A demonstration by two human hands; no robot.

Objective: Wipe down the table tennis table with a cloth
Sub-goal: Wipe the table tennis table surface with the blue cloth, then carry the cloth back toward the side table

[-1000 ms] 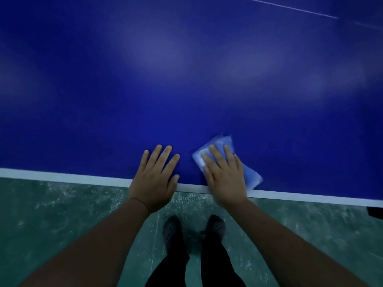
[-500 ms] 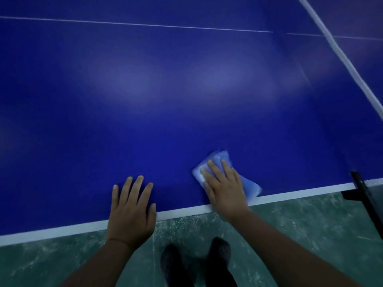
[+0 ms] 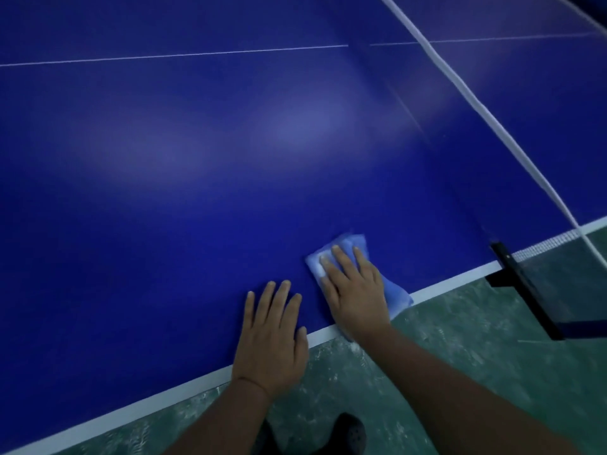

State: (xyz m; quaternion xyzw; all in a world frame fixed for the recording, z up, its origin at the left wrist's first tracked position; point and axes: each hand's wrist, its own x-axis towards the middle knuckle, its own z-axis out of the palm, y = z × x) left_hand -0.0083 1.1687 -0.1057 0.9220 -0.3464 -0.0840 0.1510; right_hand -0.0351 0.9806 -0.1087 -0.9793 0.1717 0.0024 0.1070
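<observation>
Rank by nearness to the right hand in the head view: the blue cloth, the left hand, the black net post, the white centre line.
1. Blue cloth, directly under the right hand.
2. Left hand, just beside it at the table edge.
3. Black net post, off to the right, past the edge.
4. White centre line, far across the table tennis table.

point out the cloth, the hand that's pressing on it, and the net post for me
cloth (image 3: 356, 243): head view, on the far folded edge past the fingertips.
right hand (image 3: 356, 290): head view, on the back of the hand.
net post (image 3: 525, 290): head view, midway along the black bar.
</observation>
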